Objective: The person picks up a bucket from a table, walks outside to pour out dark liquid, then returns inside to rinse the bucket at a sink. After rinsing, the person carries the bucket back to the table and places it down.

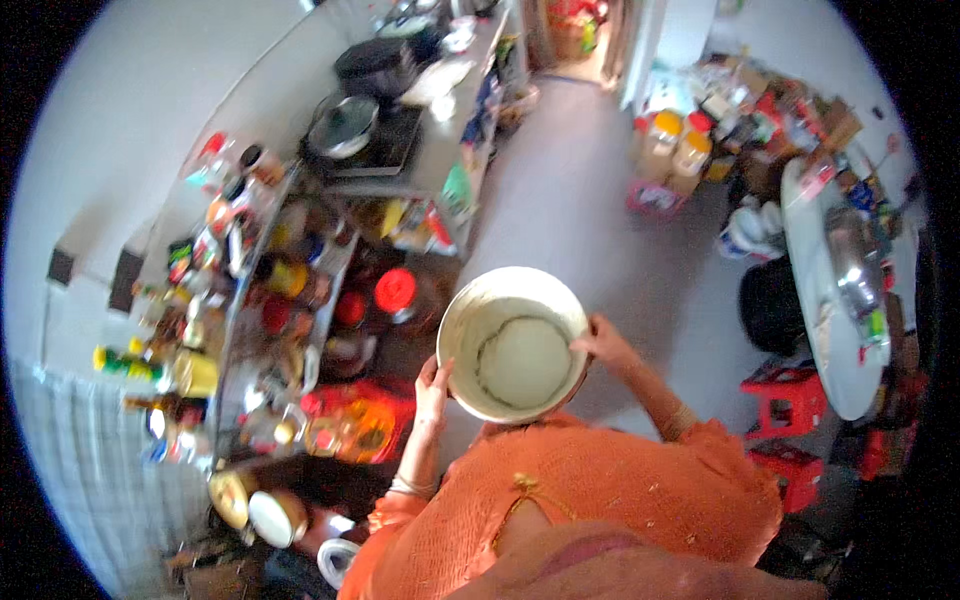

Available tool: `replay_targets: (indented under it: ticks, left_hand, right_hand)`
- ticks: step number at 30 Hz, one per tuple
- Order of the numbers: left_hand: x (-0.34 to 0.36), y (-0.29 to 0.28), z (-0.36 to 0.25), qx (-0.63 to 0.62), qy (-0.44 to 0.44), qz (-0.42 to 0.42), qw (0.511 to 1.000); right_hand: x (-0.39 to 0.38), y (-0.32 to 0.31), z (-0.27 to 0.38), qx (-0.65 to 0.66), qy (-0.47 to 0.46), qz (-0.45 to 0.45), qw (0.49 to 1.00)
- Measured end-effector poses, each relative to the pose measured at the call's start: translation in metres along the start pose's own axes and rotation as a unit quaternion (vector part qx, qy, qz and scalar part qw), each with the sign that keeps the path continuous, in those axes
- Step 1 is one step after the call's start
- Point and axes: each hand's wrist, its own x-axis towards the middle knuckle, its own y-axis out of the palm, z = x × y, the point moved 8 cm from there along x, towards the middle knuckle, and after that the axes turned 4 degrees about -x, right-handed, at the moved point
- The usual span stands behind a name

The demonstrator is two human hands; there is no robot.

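Both my hands carry a round, cream-coloured bucket (465,310) in front of my body, above the floor. Its mouth faces up, and a dark, uneven ring of dirt runs round the bottom inside. My left hand (432,388) grips the left side near the rim, with fingers bent against the wall. On the opposite side my right hand (598,340) has the rim pinched, the thumb over the edge. No other object shows in either hand.
A metal counter (440,160) with a lidded pan (344,127) runs along the left, beside shelves of jars and bottles. Red-lidded jars (396,290) stand low by the bucket. At right are a white oval table (830,350), red stools (785,400) and piled goods. A doorway (575,50) lies ahead.
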Motion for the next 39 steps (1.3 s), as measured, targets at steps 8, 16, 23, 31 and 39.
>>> replay_targets:
  ticks: [8, 16, 23, 31, 39]
  left_hand:
    - [0.202, 0.154, -0.043, 0.087, -0.003, 0.151, 0.985]
    - [0.354, 0.274, -0.085, 0.098, -0.082, 0.122, 0.984]
    - [0.503, 0.36, -0.156, 0.06, -0.018, 0.128, 0.99]
    - [0.675, 0.477, -0.247, 0.132, -0.002, 0.189, 0.973]
    - [0.84, 0.632, -0.314, 0.098, -0.003, 0.275, 0.956]
  right_hand:
    - [0.097, -0.126, 0.025, 0.159, 0.033, -0.139, 0.977]
    - [0.245, -0.233, 0.061, 0.172, 0.034, -0.17, 0.97]
    - [0.405, -0.312, 0.095, 0.175, 0.033, -0.169, 0.969]
    - [0.573, -0.402, 0.146, 0.224, 0.035, -0.197, 0.954]
    - [0.713, -0.535, 0.208, 0.227, 0.039, -0.257, 0.939]
